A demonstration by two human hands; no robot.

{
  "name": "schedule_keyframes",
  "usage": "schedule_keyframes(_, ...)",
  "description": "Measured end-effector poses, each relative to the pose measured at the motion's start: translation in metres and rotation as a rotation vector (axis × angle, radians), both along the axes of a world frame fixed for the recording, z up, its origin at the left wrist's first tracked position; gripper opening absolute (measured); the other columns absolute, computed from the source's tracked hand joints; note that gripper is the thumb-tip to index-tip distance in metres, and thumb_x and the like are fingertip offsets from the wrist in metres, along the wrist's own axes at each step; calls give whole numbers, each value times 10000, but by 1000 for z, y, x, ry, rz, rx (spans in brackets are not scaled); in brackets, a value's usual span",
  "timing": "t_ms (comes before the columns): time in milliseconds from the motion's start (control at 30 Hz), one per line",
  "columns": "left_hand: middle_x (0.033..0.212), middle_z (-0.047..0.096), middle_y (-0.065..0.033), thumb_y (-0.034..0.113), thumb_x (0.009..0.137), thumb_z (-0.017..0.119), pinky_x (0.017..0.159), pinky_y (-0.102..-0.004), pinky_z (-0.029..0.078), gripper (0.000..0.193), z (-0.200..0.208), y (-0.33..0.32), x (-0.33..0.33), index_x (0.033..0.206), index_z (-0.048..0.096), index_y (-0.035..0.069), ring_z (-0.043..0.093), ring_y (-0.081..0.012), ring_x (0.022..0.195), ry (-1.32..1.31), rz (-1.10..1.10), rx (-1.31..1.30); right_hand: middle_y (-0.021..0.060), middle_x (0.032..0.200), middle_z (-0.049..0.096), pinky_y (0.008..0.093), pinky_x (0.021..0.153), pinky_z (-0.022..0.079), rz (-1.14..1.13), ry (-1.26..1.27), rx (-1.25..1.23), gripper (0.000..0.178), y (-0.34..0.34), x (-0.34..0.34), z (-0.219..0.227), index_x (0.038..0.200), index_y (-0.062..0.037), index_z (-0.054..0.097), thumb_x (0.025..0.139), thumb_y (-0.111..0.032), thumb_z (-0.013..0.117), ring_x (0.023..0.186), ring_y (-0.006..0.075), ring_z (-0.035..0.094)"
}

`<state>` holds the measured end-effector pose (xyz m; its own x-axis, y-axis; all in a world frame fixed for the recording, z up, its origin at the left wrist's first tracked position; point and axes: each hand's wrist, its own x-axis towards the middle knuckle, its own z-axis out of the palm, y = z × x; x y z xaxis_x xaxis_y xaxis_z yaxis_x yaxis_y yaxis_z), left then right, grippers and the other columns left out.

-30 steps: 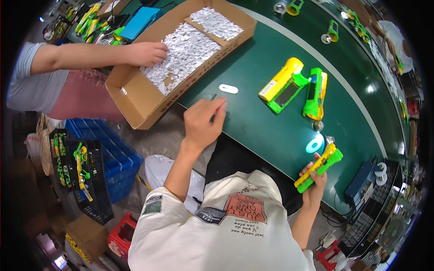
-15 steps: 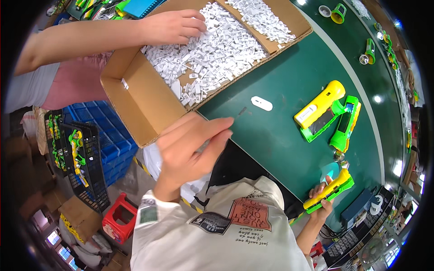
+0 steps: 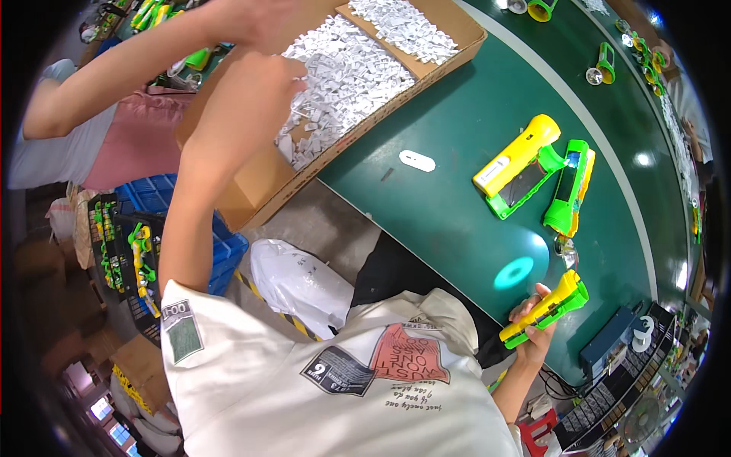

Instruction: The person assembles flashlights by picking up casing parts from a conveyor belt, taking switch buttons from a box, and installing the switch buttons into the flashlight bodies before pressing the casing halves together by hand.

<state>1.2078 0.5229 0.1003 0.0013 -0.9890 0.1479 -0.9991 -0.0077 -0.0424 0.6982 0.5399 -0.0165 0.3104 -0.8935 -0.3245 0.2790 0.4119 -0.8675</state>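
My left hand point(image 3: 247, 103) is over the cardboard box point(image 3: 365, 126), which holds many small white plastic parts point(image 3: 358, 65). Its fingertips are blurred or turned away, so I cannot make out whether they grip a part. My right hand point(image 3: 534, 324) is wrapped around a yellow and green flashlight point(image 3: 560, 301) at the table's near right side. A bright ring of light point(image 3: 514, 273) falls on the green table point(image 3: 426, 221) beside it. Two more yellow and green flashlights lie farther up: one with its side opened point(image 3: 518, 164), the other point(image 3: 571, 190) to its right.
Another person's arm point(image 3: 129, 65) reaches across the box from the left. A white oval piece point(image 3: 417, 160) lies on the table near the box. Blue crates point(image 3: 228, 251) stand on the floor at left. A dark box-shaped device point(image 3: 609, 343) sits at the right edge.
My left hand has moved from beside the table edge up and left over the box. The other person's hand has drawn back up and left from the white parts. My right hand still holds the flashlight.
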Motion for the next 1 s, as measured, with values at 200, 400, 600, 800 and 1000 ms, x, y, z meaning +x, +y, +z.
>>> schedule_keyframes(200,851,685,-183,45,819,652,686,-368,499,142,-5,7,13,944,692,-11,651,-299,735,383,74,160,58,864,568,337,658,515,2,-54,-7,815,-1,-4,-3,1335,32,410,624,-118,780,727,187,617)
schedule_keyframes(400,790,674,-147,67,780,672,690,-392,490,100,-23,13,45,858,691,6,642,-302,767,253,138,242,59,867,569,338,657,512,22,-89,-2,817,0,-5,-6,1337,28,409,625,-119,783,722,189,617)
schedule_keyframes(600,794,658,-145,91,766,697,658,-375,483,133,-45,27,35,871,693,9,626,-278,722,338,-56,390,55,875,531,316,662,472,38,-60,-11,824,-3,-3,-4,1355,26,383,637,-146,748,716,179,575)
schedule_keyframes(800,789,665,-142,191,724,742,681,-409,496,227,-41,6,41,868,701,20,643,-304,758,250,15,545,59,877,532,319,674,476,43,-53,-21,822,-8,0,0,1356,23,385,635,-139,744,723,182,578)
schedule_keyframes(1000,751,665,-192,286,699,659,688,-463,516,232,-79,-13,64,773,695,69,649,-363,728,139,-184,774,71,881,572,333,706,545,29,-111,14,770,1,-6,7,1316,33,418,631,-86,749,764,207,618)
